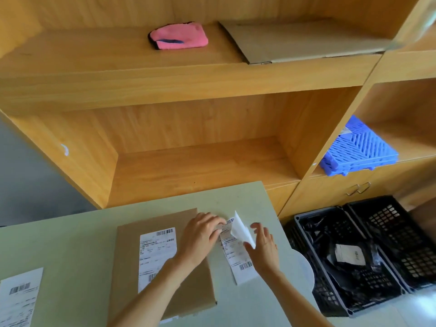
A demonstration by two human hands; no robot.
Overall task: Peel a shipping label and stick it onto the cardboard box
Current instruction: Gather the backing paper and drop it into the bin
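A flat cardboard box (pixel 127 256) lies on the pale green table (pixel 70 244) with one white shipping label (pixel 157 251) stuck on its top. To its right a second shipping label (pixel 238 258) lies on the table. My left hand (pixel 200 234) presses down on that label's far end. My right hand (pixel 264 249) pinches a white sheet (pixel 241 230) peeled up from the label's top, curling upward between the two hands.
A further label (pixel 18 300) lies at the table's near left edge. Black plastic crates (pixel 377 256) with dark bags stand on the floor to the right. Wooden shelves behind the table hold a pink cloth (pixel 179 36), flat cardboard (pixel 302 41) and a blue plastic grid (pixel 358 149).
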